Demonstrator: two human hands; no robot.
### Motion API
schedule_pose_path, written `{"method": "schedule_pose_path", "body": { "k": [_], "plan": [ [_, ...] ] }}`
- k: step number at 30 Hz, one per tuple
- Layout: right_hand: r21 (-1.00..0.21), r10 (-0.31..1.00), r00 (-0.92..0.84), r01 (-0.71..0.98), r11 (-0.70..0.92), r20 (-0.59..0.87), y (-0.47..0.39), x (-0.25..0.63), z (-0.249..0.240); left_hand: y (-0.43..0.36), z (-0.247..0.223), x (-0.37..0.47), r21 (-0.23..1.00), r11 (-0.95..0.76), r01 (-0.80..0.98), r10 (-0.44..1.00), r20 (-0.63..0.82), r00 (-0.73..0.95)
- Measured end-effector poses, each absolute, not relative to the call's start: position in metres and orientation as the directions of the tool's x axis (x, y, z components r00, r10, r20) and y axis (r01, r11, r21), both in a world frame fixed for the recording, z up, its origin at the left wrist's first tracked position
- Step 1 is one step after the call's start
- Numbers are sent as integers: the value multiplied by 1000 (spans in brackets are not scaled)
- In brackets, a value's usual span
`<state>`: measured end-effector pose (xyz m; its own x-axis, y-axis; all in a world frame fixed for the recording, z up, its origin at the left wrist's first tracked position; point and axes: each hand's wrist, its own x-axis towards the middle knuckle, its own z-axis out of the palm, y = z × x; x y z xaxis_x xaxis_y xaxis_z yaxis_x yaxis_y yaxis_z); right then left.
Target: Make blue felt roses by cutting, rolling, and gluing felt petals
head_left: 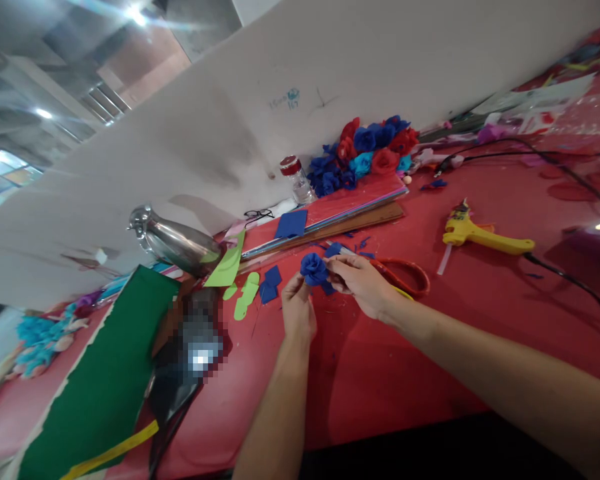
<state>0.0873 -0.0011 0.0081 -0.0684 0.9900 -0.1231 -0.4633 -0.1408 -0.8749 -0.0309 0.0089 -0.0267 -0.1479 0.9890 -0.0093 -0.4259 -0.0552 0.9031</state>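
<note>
Well, through the head view I find the blue paper rose [313, 269] between the two hands, held up over the near part of the red table [380, 373]. My left hand [299, 303] comes at it from the near left, thumb and fingers closed together on its lower left edge. My right hand [356, 277] comes in from the right, its fingertips pinched at the rose's right edge, so both grips are clamped on the same flower from opposite sides. Neither hand is clearly nearer: both touch it. The bloom is roundish and opens roughly up towards me; I can make out no stem, so I cannot tell its long axis.

Just left of the left hand lie blue paper squares [269, 287], with lime-green paper cutouts [247, 297] farther left. The red-orange scissors handle [420, 275] sits just right of the right hand, partly behind it. Well to the right, the yellow glue gun [485, 239] rests with its nose and glue stick towards the left and its grip pointing right. Farther off, against the wall, I see the heap of red and blue paper roses [375, 141].
</note>
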Motion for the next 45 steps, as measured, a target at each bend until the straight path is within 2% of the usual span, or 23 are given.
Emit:
{"method": "schedule_pose_path", "body": {
  "k": [5,12,18,23,26,30,33,37,41,45],
  "plan": [
    [-913,998,-39,-404,-59,-47,-3,87,8,9,-23,-30,876,-21,-482,986,-62,-155],
    [-882,987,82,-462,-87,-140,-2,93,13,12,-24,-35,867,14,-498,980,-109,-163],
    [-828,977,-80,-521,-208,-196,-3,91,15,12,-25,-35,900,19,-435,990,-79,-120],
    [-842,981,17,-517,-156,-193,0,93,12,10,-23,-34,917,-21,-398,991,-32,-127],
    [-875,989,64,-476,-88,-135,1,93,11,8,-21,-33,921,-33,-388,996,-2,-90],
    [-891,1000,-5,-453,-26,-27,0,91,12,5,-20,-33,933,-65,-353,998,57,-33],
    [-894,999,-23,-446,-35,-27,0,91,10,5,-21,-33,943,-88,-321,996,80,-41],
    [-899,994,103,-437,11,-38,0,93,7,7,-22,-34,944,-97,-314,992,67,-107],
    [-948,990,104,-295,122,95,-2,95,10,8,-23,-36,947,-134,-293,978,79,-191],
    [-978,993,44,-171,117,111,-3,95,10,9,-25,-38,953,-161,-256,972,108,-208]
  ]
}}
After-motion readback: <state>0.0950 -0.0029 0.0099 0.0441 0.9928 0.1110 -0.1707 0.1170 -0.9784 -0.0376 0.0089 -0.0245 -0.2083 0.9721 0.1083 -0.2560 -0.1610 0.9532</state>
